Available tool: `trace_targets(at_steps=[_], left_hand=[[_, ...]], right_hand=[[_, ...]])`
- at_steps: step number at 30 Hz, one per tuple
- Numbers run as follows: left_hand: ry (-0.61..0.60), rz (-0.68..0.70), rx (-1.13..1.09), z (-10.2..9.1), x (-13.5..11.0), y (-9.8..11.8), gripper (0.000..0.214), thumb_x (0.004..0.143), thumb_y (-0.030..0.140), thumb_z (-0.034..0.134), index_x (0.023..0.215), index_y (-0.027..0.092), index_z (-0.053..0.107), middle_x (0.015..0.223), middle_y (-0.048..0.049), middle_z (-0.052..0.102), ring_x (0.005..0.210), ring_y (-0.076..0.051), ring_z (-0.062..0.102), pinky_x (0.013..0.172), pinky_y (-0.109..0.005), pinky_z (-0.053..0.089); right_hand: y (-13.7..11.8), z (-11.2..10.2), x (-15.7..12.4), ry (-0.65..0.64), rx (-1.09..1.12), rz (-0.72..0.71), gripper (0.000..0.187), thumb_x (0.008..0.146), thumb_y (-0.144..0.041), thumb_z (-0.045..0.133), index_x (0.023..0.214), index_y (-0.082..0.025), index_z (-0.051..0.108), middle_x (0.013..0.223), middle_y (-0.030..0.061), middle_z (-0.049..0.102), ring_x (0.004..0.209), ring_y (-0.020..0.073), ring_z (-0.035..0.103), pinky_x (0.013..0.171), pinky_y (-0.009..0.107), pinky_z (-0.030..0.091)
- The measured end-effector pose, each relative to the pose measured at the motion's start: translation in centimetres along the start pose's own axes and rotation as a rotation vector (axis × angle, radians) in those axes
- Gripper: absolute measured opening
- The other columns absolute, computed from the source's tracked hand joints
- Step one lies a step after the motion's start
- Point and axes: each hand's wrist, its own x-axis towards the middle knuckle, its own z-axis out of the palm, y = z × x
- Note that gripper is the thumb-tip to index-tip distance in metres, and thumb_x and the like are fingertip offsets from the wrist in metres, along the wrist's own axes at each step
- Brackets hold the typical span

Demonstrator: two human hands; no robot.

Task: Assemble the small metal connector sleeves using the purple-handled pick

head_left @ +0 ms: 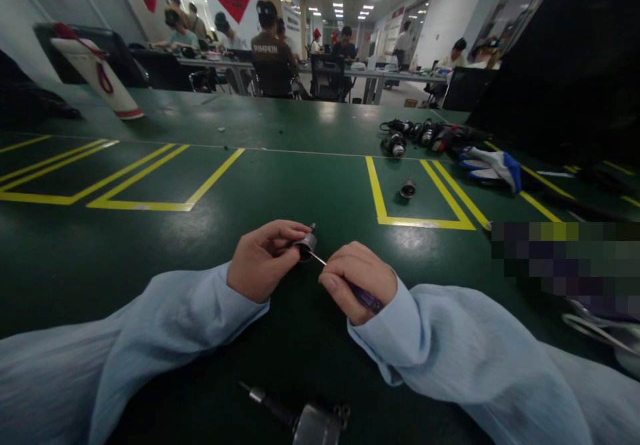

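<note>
**Slim driver at the mouth of a metal cup, worked by two hands**

The small metal cup [306, 243] is held above the green table [300, 191], in front of the worker. The left hand [263, 261] is closed round it, thumb and fingers pinching its wall; the right hand [361, 277] is curled round the dark purple handle of a slim driver [369, 298], whose shaft runs to the cup's open mouth. The tip is hidden; whether it touches the inside cannot be told from here. For good work, the cup should be gripped firmly, the shaft kept in line with whatever it meets, pressure kept light and the left fingertips clear of the tip, since a slip could scratch the wall or jab the hand.

Containers: the held cup's interior is too dark to read. A second metal cup [407, 189] lies within a yellow tape outline [425, 223], its contents likewise indistinct.
</note>
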Motion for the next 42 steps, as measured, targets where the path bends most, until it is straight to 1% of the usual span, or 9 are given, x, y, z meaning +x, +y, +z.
trace_targets(at_steps=[7, 12, 18, 20, 22, 27, 32, 37, 42], left_hand=[[-0.007, 0.038, 0.046, -0.1, 0.1, -0.2, 0.007, 0.061, 0.010, 0.059, 0.066, 0.016, 0.058, 0.086, -0.0040, 0.065, 0.076, -0.016, 0.064, 0.066, -0.027, 0.054], [-0.019, 0.065, 0.080, 0.0, 0.0, -0.2, 0.008, 0.062, 0.010, 0.058, 0.066, 0.017, 0.058, 0.087, -0.0043, 0.065, 0.082, -0.017, 0.063, 0.073, -0.030, 0.053], [0.020, 0.006, 0.030, -0.2, 0.5, -0.2, 0.008, 0.060, 0.013, 0.061, 0.068, 0.015, 0.059, 0.083, -0.0042, 0.066, 0.077, -0.018, 0.063, 0.071, -0.031, 0.054], [0.087, -0.071, -0.027, -0.6, 1.5, -0.4, 0.015, 0.060, 0.015, 0.062, 0.074, 0.014, 0.060, 0.083, -0.0040, 0.065, 0.069, -0.017, 0.063, 0.064, -0.032, 0.055], [0.247, -0.121, -0.161, -1.3, 3.0, -0.7, 0.024, 0.058, 0.015, 0.062, 0.081, 0.014, 0.059, 0.081, -0.0028, 0.063, 0.068, -0.017, 0.062, 0.060, -0.032, 0.055], [0.389, -0.099, -0.234, -3.9, 7.7, -2.2, 0.018, 0.055, 0.009, 0.058, 0.073, 0.013, 0.058, 0.080, -0.0027, 0.060, 0.070, -0.013, 0.059, 0.070, -0.031, 0.053], [0.466, -0.028, 0.051, -5.7, 12.0, -4.2, 0.040, 0.046, 0.000, 0.062, 0.083, 0.013, 0.056, 0.073, 0.0017, 0.056, 0.066, -0.012, 0.058, 0.074, -0.029, 0.048], [0.381, 0.080, 0.232, -4.6, 13.0, -4.4, 0.041, 0.046, 0.011, 0.072, 0.086, 0.013, 0.062, 0.080, -0.0014, 0.059, 0.072, -0.016, 0.057, 0.074, -0.029, 0.045], [0.072, 0.452, 0.676, -2.7, 11.0, -2.9, 0.043, 0.052, 0.030, 0.075, 0.091, 0.015, 0.064, 0.084, -0.0047, 0.057, 0.081, -0.021, 0.053, 0.079, -0.032, 0.040]], right_hand=[[-0.6, 0.0, 0.2, -0.043, -0.089, -0.074, 0.019, 0.083, -0.016, 0.044, 0.069, -0.012, 0.057, 0.063, 0.0060, 0.061, 0.061, 0.0141, 0.053, 0.060, 0.028, 0.043], [-0.5, 0.2, 0.1, -0.050, -0.131, -0.074, 0.019, 0.083, -0.017, 0.043, 0.069, -0.013, 0.056, 0.063, 0.0057, 0.062, 0.062, 0.0143, 0.053, 0.060, 0.028, 0.043], [-0.8, -0.1, -0.1, -0.004, -0.032, -0.032, 0.017, 0.083, -0.018, 0.044, 0.073, -0.014, 0.057, 0.066, 0.0047, 0.062, 0.064, 0.0138, 0.054, 0.063, 0.029, 0.044], [-0.9, -0.3, -0.1, 0.032, 0.017, 0.024, 0.016, 0.083, -0.018, 0.045, 0.074, -0.015, 0.057, 0.067, 0.0040, 0.061, 0.065, 0.0134, 0.054, 0.065, 0.029, 0.044], [-0.7, -0.4, -0.1, 0.059, 0.055, 0.100, 0.016, 0.083, -0.018, 0.047, 0.072, -0.015, 0.058, 0.066, 0.0032, 0.060, 0.065, 0.0132, 0.054, 0.065, 0.029, 0.044], [0.7, -0.1, 0.3, 0.085, 0.197, 0.406, 0.023, 0.084, -0.025, 0.048, 0.069, -0.015, 0.062, 0.064, 0.0019, 0.059, 0.063, 0.0122, 0.055, 0.063, 0.028, 0.044], [3.1, 0.5, 1.4, 0.200, 0.479, 0.795, 0.031, 0.078, -0.039, 0.052, 0.060, -0.016, 0.060, 0.050, -0.0012, 0.054, 0.046, 0.0092, 0.048, 0.046, 0.023, 0.039], [5.7, -0.3, 2.6, 0.195, 0.821, 0.866, 0.027, 0.070, -0.040, 0.060, 0.058, -0.016, 0.061, 0.048, -0.0016, 0.057, 0.042, 0.0084, 0.050, 0.044, 0.022, 0.039], [7.9, -0.8, 3.0, 0.154, 0.938, 0.821, 0.043, 0.067, -0.053, 0.055, 0.041, -0.018, 0.051, 0.034, -0.0037, 0.045, 0.031, 0.0081, 0.040, 0.036, 0.023, 0.031]])
